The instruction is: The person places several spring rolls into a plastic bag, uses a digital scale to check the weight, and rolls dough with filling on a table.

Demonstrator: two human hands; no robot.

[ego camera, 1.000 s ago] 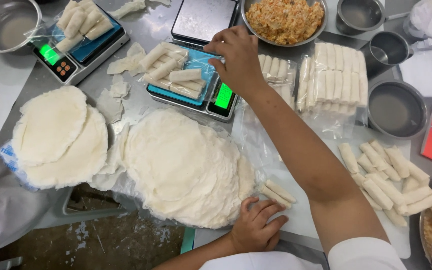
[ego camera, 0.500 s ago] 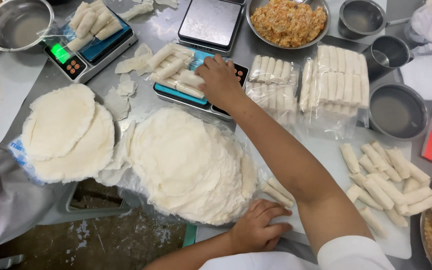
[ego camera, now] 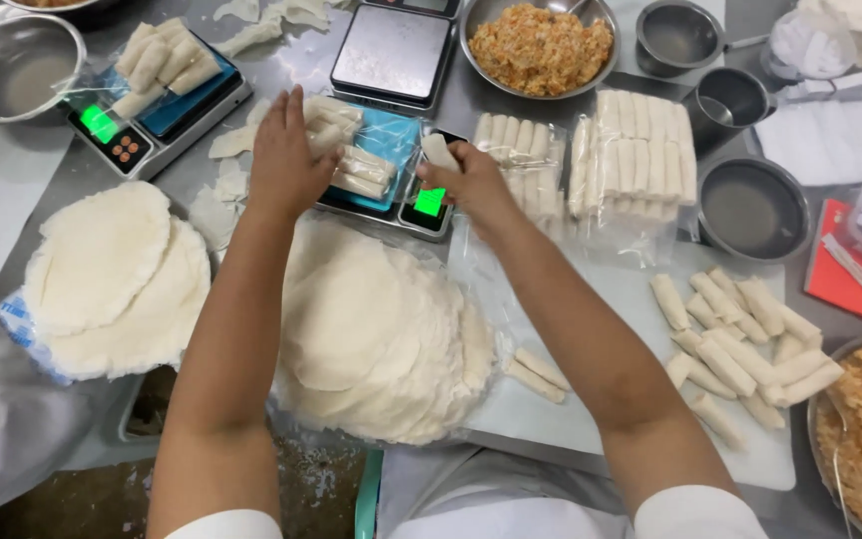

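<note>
A kitchen scale (ego camera: 421,215) with a blue tray (ego camera: 396,135) stands in the middle, with several white rolls (ego camera: 351,170) lying on the tray. My left hand (ego camera: 286,160) rests at the tray's left side, its fingers spread and touching the rolls. At the right end of the scale, above its green display (ego camera: 431,203), my right hand (ego camera: 476,185) pinches one white roll (ego camera: 440,151). A tall stack of round white wrappers (ego camera: 371,329) lies between my forearms, near me.
A second wrapper stack (ego camera: 112,279) lies left. Two more scales (ego camera: 157,100) (ego camera: 391,50) stand behind. A bowl of orange filling (ego camera: 541,45), bagged rolls (ego camera: 631,150), metal bowls (ego camera: 755,205) and loose rolls (ego camera: 740,339) on a white board (ego camera: 631,419) fill the right. A person's grey sleeve (ego camera: 2,419) is at lower left.
My left hand rose from the near edge of the board to the scale's tray. My right hand shifted right off the tray and now pinches one roll.
</note>
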